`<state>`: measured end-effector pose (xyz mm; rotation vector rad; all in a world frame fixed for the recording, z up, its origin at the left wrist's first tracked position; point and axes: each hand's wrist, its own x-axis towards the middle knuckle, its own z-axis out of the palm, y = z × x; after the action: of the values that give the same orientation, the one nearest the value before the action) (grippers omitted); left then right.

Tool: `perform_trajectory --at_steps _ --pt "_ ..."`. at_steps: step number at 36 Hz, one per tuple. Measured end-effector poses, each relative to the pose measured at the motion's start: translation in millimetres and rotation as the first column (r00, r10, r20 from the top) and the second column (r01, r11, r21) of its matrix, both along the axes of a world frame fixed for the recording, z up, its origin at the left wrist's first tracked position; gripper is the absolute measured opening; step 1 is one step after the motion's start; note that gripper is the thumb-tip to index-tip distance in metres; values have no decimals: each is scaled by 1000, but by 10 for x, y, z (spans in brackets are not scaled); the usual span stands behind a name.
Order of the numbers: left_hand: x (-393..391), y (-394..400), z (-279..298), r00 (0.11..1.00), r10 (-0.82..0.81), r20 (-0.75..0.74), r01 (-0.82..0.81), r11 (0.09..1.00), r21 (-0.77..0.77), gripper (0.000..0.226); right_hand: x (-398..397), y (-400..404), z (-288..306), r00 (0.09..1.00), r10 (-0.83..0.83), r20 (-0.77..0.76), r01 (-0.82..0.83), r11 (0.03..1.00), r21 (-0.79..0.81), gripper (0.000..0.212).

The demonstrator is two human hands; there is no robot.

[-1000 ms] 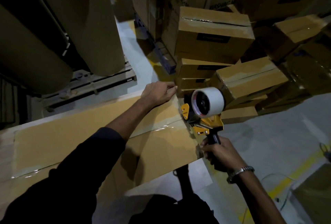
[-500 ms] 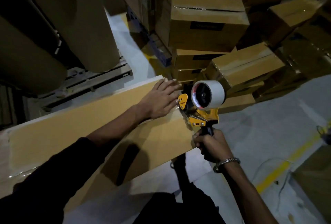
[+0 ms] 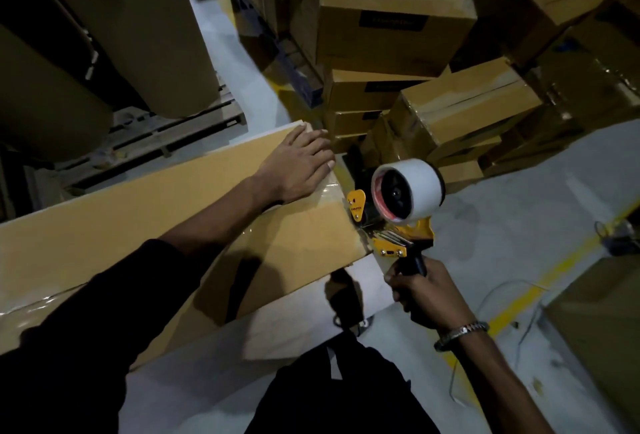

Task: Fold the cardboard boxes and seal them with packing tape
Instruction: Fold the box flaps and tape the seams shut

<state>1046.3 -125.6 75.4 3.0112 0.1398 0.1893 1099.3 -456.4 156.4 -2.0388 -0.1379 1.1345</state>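
Observation:
A long, flat cardboard box (image 3: 145,211) lies across the lower left, with clear tape running along its top seam. My left hand (image 3: 298,165) presses flat on the box's right end, fingers straight and spread. My right hand (image 3: 424,291) grips the black handle of a yellow tape dispenser (image 3: 391,229) that carries a white tape roll (image 3: 410,189). The dispenser's front sits at the box's right end edge, just past the corner. A bracelet is on my right wrist.
Several taped cardboard boxes (image 3: 391,14) are piled at the back and right. Large brown paper rolls (image 3: 114,28) stand on a wooden pallet (image 3: 166,135) at the left. A yellow line (image 3: 526,295) crosses the grey floor; another box (image 3: 602,326) sits at lower right.
My left hand went from a curled hold at the box's end to lying flat on it. The dispenser has come down over the box's right end edge.

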Motion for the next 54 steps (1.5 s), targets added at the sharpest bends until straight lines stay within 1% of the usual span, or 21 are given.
perform_trajectory --at_steps 3,5,7,8,12,14,16,20,23,25,31,35,37,39,42,47,51,54 --pt "-51 -102 83 999 1 43 1 999 -55 48 -33 33 -31 1000 -29 5 29 1000 9 6" --pt "-95 -276 125 993 -65 94 70 996 -51 43 -43 36 -51 999 -35 4 35 999 4 7" --pt "-115 -486 96 987 -136 85 139 990 -32 39 -42 25 -79 999 -44 -9 43 999 -4 6" --pt "-124 -568 68 987 -142 71 146 988 -48 37 -46 18 -93 999 -50 -18 50 999 -2 7" --pt "-154 -649 -29 993 -52 105 67 988 -140 32 -59 9 -115 996 -79 -45 81 995 51 12" --pt "-153 -660 -55 990 -48 133 68 986 -153 30 -53 -10 -97 997 -70 -46 73 995 70 12" --pt "-141 -666 -72 988 -57 142 78 986 -147 29 -38 -47 -85 998 -48 -40 51 996 75 9" --pt "-133 -653 -80 991 -37 130 56 989 -139 32 -48 -215 -97 1000 1 19 -2 998 55 6" --pt "-129 -678 -68 992 -47 121 62 990 -124 23 -111 -415 -123 1000 9 24 -10 999 50 6" --pt "-132 -701 -39 994 -39 98 50 992 -116 22 -167 -550 -149 1000 -6 2 6 998 65 2" --pt "-191 -948 86 996 58 64 -53 995 -90 31 -298 -757 -237 999 -46 9 45 996 79 3" --pt "-363 -1265 -25 998 3 59 2 996 -92 38 -329 -772 -254 999 -52 17 50 994 92 11" --pt "-434 -1415 -94 998 19 57 -11 991 -131 42 -343 -768 -266 998 -58 21 55 992 111 14" --pt "-452 -1465 -98 996 70 55 -59 982 -181 45 -359 -772 -268 998 -54 21 51 990 129 16" --pt "-427 -1468 -37 995 88 42 -78 977 -199 45 -354 -803 -251 999 -47 28 42 988 148 11" --pt "-395 -1428 -42 996 84 33 -78 984 -163 41 -337 -969 -213 998 -7 57 0 992 127 8" --pt "-378 -1434 -67 996 78 35 -72 986 -152 39 -408 -1040 -269 999 -41 31 37 990 137 9" --pt "-375 -1429 -75 996 84 36 -78 987 -144 39 -499 -992 -350 997 -79 11 77 988 136 14"
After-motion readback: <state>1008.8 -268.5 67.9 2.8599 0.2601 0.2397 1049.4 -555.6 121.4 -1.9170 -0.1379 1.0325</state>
